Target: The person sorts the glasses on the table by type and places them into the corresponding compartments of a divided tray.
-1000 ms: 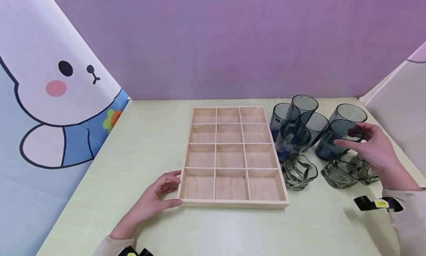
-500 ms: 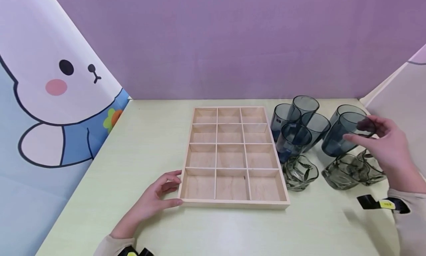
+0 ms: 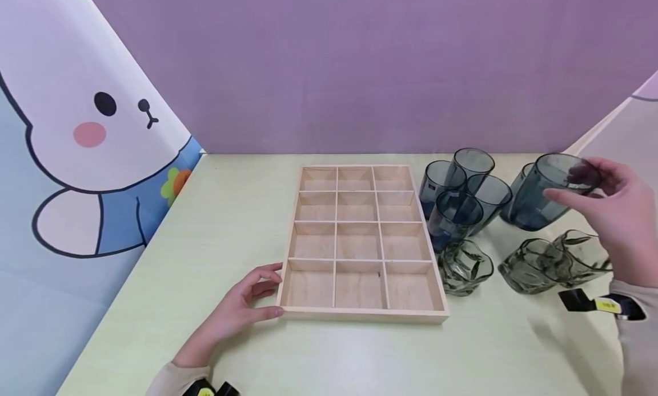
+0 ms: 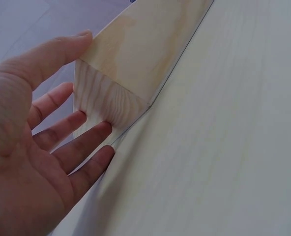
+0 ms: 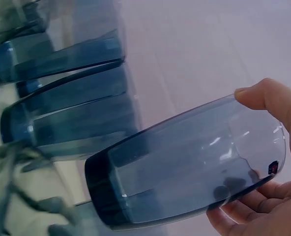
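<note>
In the head view my right hand (image 3: pixel 619 213) grips a tall blue-grey glass (image 3: pixel 545 193) near its rim, tilted, with its base toward the left. The right wrist view shows thumb and fingers on opposite sides of this glass (image 5: pixel 185 167). My left hand (image 3: pixel 239 304) touches the front left corner of a wooden tray (image 3: pixel 365 314) with twelve-odd compartments. In the left wrist view the thumb and fingertips of that hand (image 4: pixel 42 132) rest against the tray's corner (image 4: pixel 111 93).
Several tall blue glasses (image 3: pixel 454 219) stand right of the tray, and another is partly hidden behind the held one. Nearer the front are three wavy short glasses, one (image 3: pixel 462 267) beside the tray and two (image 3: pixel 532 267) farther right. A purple backdrop (image 3: pixel 329 70) rises behind the table.
My right hand has lifted the tall glass and moved it back and to the right, tilting it. My left hand and the tray have hardly moved.
</note>
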Demonstrator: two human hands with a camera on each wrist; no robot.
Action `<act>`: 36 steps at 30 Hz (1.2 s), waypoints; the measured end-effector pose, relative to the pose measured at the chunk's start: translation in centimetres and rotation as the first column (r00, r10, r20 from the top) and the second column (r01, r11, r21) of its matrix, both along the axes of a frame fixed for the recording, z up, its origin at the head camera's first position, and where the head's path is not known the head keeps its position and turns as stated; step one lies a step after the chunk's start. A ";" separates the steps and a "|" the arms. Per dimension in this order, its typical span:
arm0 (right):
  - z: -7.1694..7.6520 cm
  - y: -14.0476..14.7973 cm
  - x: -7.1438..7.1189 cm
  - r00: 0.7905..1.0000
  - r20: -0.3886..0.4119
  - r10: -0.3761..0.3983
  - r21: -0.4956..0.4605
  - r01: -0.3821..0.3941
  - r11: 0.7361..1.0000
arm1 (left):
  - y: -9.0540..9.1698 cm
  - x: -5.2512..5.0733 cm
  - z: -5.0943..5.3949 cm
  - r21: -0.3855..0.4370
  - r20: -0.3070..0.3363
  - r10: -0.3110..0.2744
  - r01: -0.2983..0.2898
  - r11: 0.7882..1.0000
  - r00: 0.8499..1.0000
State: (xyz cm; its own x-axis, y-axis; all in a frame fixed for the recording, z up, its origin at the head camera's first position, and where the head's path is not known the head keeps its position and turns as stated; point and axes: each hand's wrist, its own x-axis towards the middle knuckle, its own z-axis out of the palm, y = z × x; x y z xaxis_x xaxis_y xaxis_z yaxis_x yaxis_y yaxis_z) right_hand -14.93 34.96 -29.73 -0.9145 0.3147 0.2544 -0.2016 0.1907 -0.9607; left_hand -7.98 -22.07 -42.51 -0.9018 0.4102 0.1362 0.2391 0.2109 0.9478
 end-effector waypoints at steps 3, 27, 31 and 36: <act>0.7 -0.6 -0.2 0.997 -0.083 -0.001 -0.146 -0.011 0.989 | 0.0 0.0 0.0 0.001 -0.002 -0.004 0.004 1.000 1.000; 6.0 -5.5 -2.6 0.991 -0.134 0.015 -0.176 -0.039 0.984 | -0.1 -0.1 0.3 0.003 -0.003 -0.019 0.019 1.000 1.000; 6.3 -6.8 -3.3 0.994 -0.100 0.043 -0.102 -0.053 0.993 | -0.1 -0.1 0.2 0.005 0.002 -0.017 0.017 1.000 1.000; 6.6 -8.4 -4.0 0.994 -0.061 0.091 -0.022 -0.092 0.995 | 0.0 -0.1 0.1 0.008 0.007 -0.016 0.016 1.000 1.000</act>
State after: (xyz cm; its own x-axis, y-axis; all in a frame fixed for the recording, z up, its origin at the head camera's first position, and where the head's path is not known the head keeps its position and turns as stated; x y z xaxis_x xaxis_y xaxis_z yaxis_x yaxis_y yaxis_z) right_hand -18.94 26.54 -23.17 -0.9230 0.2374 0.3029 -0.2747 0.1450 -0.9505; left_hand -8.05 -22.12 -42.44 -0.8959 0.4238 0.1334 0.2362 0.1999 0.9509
